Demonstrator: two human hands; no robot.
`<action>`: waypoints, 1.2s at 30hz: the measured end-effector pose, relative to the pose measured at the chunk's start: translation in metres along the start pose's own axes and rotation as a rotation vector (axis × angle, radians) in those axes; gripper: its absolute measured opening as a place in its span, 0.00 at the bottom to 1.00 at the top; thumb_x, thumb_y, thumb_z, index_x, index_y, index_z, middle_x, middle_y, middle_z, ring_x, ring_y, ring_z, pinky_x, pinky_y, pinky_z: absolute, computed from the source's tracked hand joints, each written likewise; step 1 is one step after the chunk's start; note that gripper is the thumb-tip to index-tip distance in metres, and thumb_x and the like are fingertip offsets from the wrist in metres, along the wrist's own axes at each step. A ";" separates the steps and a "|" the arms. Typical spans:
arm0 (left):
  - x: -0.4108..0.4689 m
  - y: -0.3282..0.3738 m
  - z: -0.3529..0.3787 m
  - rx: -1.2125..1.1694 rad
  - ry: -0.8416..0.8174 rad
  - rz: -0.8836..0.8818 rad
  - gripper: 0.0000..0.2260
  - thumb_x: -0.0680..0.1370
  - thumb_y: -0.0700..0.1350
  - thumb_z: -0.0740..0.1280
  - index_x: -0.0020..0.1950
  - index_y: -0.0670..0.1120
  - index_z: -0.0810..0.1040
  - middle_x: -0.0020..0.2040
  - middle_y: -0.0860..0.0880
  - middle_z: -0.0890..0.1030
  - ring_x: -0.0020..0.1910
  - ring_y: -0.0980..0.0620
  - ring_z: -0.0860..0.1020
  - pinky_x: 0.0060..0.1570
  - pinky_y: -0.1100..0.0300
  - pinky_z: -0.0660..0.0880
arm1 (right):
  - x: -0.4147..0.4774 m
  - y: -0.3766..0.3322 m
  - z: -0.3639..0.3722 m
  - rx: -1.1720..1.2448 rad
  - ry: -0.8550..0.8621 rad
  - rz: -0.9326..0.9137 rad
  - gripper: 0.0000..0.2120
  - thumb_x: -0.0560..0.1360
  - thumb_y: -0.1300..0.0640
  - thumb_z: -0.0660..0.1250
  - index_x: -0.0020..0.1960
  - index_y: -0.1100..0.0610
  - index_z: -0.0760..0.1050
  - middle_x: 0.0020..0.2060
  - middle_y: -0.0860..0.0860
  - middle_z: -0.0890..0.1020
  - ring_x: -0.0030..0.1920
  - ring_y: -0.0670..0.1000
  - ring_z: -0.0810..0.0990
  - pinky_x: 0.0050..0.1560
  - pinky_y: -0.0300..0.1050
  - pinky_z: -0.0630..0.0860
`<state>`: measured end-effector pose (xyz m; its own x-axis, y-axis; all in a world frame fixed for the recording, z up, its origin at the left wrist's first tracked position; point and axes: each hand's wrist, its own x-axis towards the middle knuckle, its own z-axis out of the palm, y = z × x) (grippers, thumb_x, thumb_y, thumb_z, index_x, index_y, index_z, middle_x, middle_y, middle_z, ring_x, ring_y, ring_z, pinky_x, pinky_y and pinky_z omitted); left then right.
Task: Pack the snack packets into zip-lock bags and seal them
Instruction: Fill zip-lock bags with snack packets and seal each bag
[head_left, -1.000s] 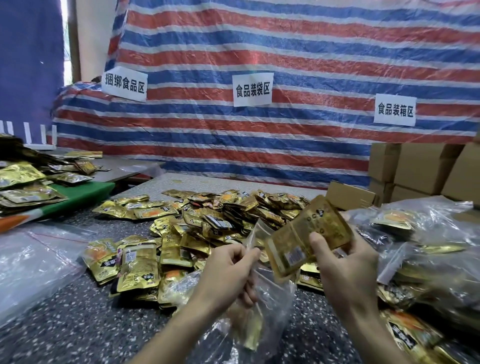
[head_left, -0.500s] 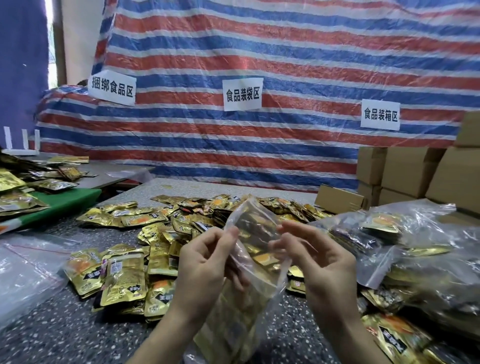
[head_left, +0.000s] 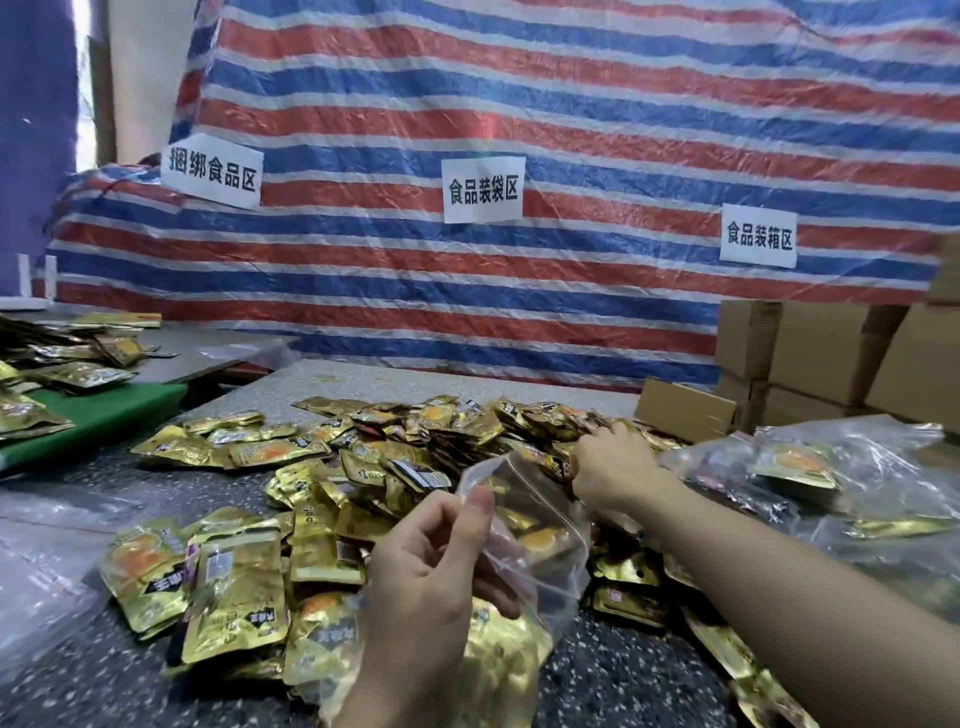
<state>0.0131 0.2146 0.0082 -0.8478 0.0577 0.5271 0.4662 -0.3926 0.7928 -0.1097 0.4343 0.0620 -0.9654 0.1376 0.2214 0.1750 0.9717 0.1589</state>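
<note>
Mid-fill here. Our left hand (head_left: 431, 582) pinches the clear, limp plastic zip-lock bag (head_left: 540, 525) by one lip of its mouth, thumb on top and fingers curled beneath. The bag hangs from that pinch right in front of us, over the speckled grey tabletop (head_left: 613, 670), its belly sagging with gold. Our right hand (head_left: 615, 467) is out on the far side of the heap of flat gold foil snack packets (head_left: 415, 457), fingers bent down among them. Whether they have closed on one we can't tell, because the knuckles hide the tips.

How will this stuff handle? The packets look light, thin and slick, crinkly foil that slides over its neighbours. We'd take one by a flat sealed edge, thumb against fingers, rather than scoop from above. The bag is soft film with no shape of its own. Held by a single lip, its mouth gapes only partly, so a packet should go in narrow end first. The load inside looks to be dragging on the pinch, so a firm hold close to the zip strip suits best. Off to the right, filled clear bags (head_left: 831, 467) lie near brown cardboard boxes (head_left: 831, 353).
</note>
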 end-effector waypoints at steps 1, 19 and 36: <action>0.001 0.001 0.000 0.003 -0.004 0.002 0.17 0.73 0.57 0.67 0.36 0.43 0.79 0.34 0.40 0.82 0.27 0.38 0.79 0.24 0.56 0.76 | 0.007 0.000 0.005 -0.049 -0.053 0.003 0.11 0.77 0.57 0.60 0.57 0.54 0.77 0.61 0.57 0.76 0.62 0.59 0.70 0.63 0.56 0.70; 0.006 0.004 -0.005 -0.021 -0.003 0.002 0.19 0.75 0.58 0.69 0.35 0.43 0.78 0.33 0.40 0.81 0.26 0.38 0.79 0.23 0.57 0.74 | 0.010 0.007 -0.037 0.462 0.436 0.162 0.09 0.75 0.66 0.66 0.48 0.58 0.84 0.44 0.57 0.84 0.41 0.57 0.80 0.45 0.52 0.81; 0.004 0.000 -0.003 -0.043 0.047 -0.050 0.17 0.75 0.52 0.66 0.39 0.37 0.77 0.32 0.40 0.81 0.25 0.44 0.79 0.22 0.59 0.75 | -0.137 0.013 -0.091 1.585 0.406 0.075 0.05 0.73 0.71 0.71 0.47 0.64 0.82 0.45 0.62 0.84 0.41 0.57 0.87 0.35 0.50 0.84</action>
<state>0.0087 0.2124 0.0095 -0.8812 0.0356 0.4714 0.4125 -0.4293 0.8034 0.0420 0.4104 0.1209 -0.8083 0.3832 0.4470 -0.3924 0.2153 -0.8942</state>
